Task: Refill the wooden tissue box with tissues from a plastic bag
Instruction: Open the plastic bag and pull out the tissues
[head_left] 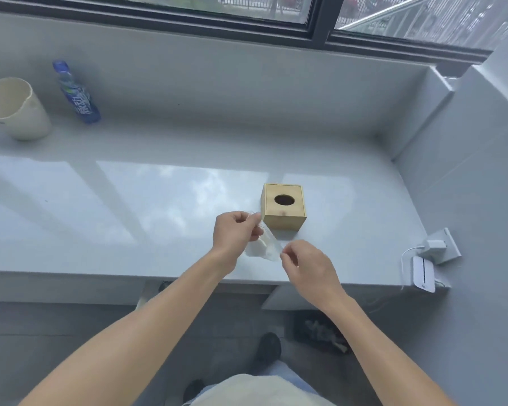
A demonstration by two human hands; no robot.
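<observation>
wooden tissue box (284, 207) at frame centre looks empty; left hand (234, 233) and right hand (305, 265) pinch the plastic bag (266, 247), tissues not out yet.

Blue plastic bottle (77, 93) standing far left of wooden tissue box (284, 207), just right of cream cup (16, 108). Bottle label showing large white Chinese characters, appearing to read 脉动, blurred. Smaller print on label not readable. No other text showing anywhere.
</observation>
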